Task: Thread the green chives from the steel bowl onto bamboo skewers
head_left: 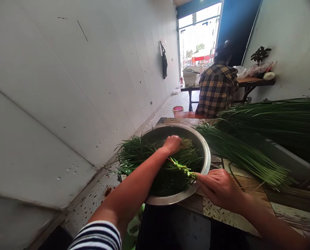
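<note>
A wide metal bowl point(206, 152) stands on the table, filled with long, thin green chives point(134, 149). Some of their leaves hang over its left rim. My left hand point(173, 144) is down inside the bowl, its fingers curled over the pale stalk ends of the chives; the fingertips are hidden. At the right rim, my right hand point(218, 184) pinches one end of a knobbly light-green strand point(182, 167) between thumb and fingers. That strand stretches over the bowl toward my left wrist.
More chives point(256, 156) lie heaped on the patterned table point(222, 218) to the right, partly over a grey crate point(287, 152). Ahead, a person in a plaid shirt point(217, 88) sits facing away. A pink bucket point(178, 109) is on the floor; a white wall point(74, 86) runs along the left.
</note>
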Motion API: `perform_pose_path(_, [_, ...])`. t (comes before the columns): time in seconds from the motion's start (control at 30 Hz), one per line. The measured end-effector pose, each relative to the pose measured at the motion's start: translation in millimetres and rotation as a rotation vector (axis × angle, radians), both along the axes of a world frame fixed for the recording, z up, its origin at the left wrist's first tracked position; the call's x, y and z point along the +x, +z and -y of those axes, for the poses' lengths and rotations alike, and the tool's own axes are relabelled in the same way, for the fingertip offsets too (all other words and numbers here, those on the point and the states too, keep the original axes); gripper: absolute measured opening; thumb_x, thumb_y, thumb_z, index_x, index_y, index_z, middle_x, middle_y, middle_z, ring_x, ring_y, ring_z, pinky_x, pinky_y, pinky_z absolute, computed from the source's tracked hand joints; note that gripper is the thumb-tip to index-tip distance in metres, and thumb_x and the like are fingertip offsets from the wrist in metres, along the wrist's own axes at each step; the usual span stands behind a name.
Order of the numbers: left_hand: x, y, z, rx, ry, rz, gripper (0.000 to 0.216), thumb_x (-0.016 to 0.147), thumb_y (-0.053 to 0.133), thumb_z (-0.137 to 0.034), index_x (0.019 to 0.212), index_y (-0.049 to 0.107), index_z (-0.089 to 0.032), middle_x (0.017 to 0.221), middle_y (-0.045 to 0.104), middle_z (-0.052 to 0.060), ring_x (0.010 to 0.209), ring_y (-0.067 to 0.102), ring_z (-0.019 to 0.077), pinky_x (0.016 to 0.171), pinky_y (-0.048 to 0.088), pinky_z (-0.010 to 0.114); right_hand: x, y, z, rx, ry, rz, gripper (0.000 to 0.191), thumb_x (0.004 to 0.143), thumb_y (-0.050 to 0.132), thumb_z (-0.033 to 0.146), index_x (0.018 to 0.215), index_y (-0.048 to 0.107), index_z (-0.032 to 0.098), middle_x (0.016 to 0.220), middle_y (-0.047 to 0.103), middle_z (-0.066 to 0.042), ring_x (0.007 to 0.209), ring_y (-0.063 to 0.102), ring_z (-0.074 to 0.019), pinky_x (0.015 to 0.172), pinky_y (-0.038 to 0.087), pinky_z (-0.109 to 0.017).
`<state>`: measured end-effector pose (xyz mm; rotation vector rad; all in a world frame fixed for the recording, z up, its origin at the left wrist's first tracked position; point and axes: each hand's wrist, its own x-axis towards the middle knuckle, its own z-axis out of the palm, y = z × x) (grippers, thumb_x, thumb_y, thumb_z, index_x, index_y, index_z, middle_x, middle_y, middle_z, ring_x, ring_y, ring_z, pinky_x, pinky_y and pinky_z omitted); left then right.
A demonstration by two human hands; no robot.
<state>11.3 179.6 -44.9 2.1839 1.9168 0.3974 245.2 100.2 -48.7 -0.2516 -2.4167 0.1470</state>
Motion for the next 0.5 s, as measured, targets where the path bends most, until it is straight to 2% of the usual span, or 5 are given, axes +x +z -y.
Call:
perform_pose_path(0.17, [9.9,6.1,3.9,0.009,-0.049,-0.101,0.02,0.076,0.063,-0.031,0.092,0.076,-0.028,0.095,0.069,0.008,0.094,0.06,0.0227,0.086,0.043,0.029,0.7,-2.4,0.0,-0.008,-0.005,0.002,0.021,0.092,0.045,0.014,0.101,0.064,0.011,0.059,0.064,-0.001,0.05,0.058,-0.0093,0.052,0.037,-0.025])
perform_pose_path(0.33, [15.0,4.9,3.8,0.007,-0.085,-0.094,0.022,0.077,0.063,-0.035,0.094,0.075,-0.028,0.093,0.069,0.005,0.093,0.06,0.0202,0.084,0.043,0.027,-0.3,-3.4,-0.9,-0.01,0.002,-0.037,0.019,0.091,0.047,0.014,0.1,0.063,0.011,0.056,0.062,0.001,0.046,0.054,-0.0087,0.049,0.034,-0.025])
perform_pose_path(0.5, [17.1,5.2,1.1,-0.027,-0.076,-0.114,0.02,0.076,0.063,-0.027,0.091,0.076,-0.025,0.093,0.071,0.005,0.094,0.061,0.0213,0.086,0.043,0.03,-0.5,-6.5,-1.0,-0.026,0.019,-0.053,0.017,0.089,0.049,0.012,0.096,0.065,0.011,0.058,0.063,0.0,0.046,0.054,-0.0093,0.049,0.035,-0.026])
